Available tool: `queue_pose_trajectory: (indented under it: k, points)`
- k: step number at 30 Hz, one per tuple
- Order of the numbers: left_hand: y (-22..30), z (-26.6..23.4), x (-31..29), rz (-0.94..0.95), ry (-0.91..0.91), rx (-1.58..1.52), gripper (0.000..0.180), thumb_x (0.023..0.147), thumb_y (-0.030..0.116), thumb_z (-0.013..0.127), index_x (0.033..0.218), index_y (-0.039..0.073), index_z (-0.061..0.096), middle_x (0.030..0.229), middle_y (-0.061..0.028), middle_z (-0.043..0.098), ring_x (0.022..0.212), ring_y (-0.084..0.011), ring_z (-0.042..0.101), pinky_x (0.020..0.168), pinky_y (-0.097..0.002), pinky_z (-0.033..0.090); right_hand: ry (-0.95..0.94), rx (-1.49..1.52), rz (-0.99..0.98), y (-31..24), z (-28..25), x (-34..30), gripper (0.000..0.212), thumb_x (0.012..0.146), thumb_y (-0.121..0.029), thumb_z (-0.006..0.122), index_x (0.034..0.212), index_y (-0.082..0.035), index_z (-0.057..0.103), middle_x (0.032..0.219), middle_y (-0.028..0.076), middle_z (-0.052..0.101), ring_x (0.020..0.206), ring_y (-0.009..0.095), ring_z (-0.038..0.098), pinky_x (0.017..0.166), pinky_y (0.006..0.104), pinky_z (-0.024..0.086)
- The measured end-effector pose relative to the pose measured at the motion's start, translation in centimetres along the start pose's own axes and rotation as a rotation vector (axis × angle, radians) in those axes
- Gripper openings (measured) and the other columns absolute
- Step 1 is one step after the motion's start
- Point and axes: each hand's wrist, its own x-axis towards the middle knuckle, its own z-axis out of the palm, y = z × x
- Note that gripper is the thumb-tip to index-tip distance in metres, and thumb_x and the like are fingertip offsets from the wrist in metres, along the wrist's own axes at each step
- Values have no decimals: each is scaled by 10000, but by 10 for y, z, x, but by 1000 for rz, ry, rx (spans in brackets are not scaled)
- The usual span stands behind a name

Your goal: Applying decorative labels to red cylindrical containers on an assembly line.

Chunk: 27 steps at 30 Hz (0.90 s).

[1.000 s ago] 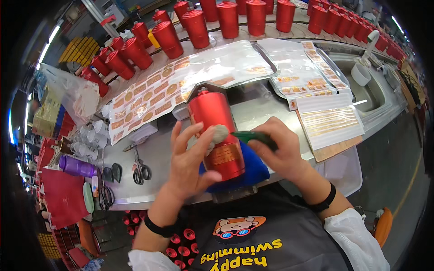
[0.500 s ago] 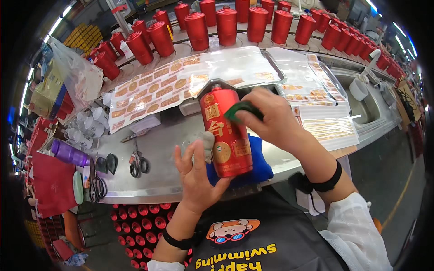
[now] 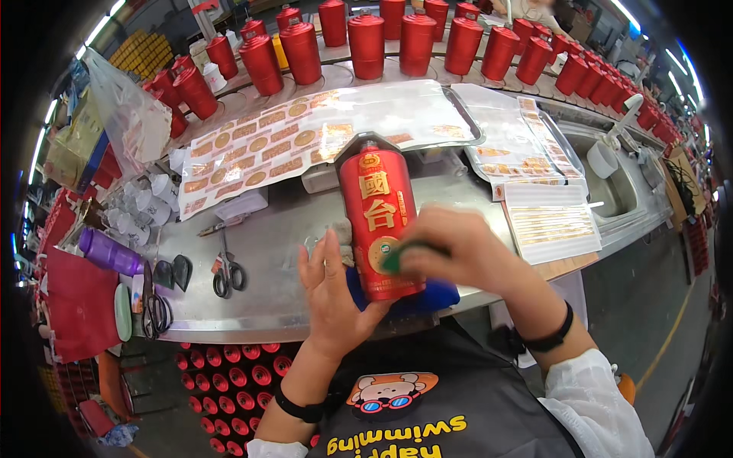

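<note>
A red bottle with raised gold lettering and a round gold medallion lies tilted on its back. Its neck rests in a dark angular cradle, and its lower end lies on a blue cloth. Along the bottle's lower left, my left hand has its fingers stretched out, while the thumb touches the base edge. My right hand pinches a flat green scraper and presses it over the medallion on the bottle's front; motion blurs these fingers a little.
Sticker sheets lie beyond the bottle, with a pack of gold strips to the right. Scissors, dark heart-shaped pieces and a purple bottle lie left. Red bottles line a conveyor behind. A sink is far right.
My right hand has moved the green scraper down the bottle, from beside the upper lettering to the medallion. The red bottles on the conveyor have shifted. My left hand stays at the base.
</note>
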Motion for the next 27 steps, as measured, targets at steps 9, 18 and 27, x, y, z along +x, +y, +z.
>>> queue_pose_trajectory:
  k: [9,18,27]
  points:
    - [8,-9,7,-66,-83,10,1049,749,507,740,1442,-92,228,1395,-290,406,1249,-401,445,1102,-580,169,241,-264,159,3,-9,18,188,780,-103,742,937,-36,665,818,123,629,720,268,616,638,334,479]
    - [1,6,1,-128,-119,-31,1042,690,508,776,1426,-62,307,1307,-214,486,1261,-411,396,1078,-623,167,63,-348,-63,-23,2,3,194,739,-100,742,903,-68,643,836,116,608,780,291,622,662,391,484]
    - [12,-5,10,-96,-62,3,989,666,501,798,1374,-60,394,1179,-202,578,1222,-405,442,1083,-616,156,-62,-70,10,-2,3,20,180,785,-97,725,916,-4,644,802,133,604,701,273,602,624,360,471]
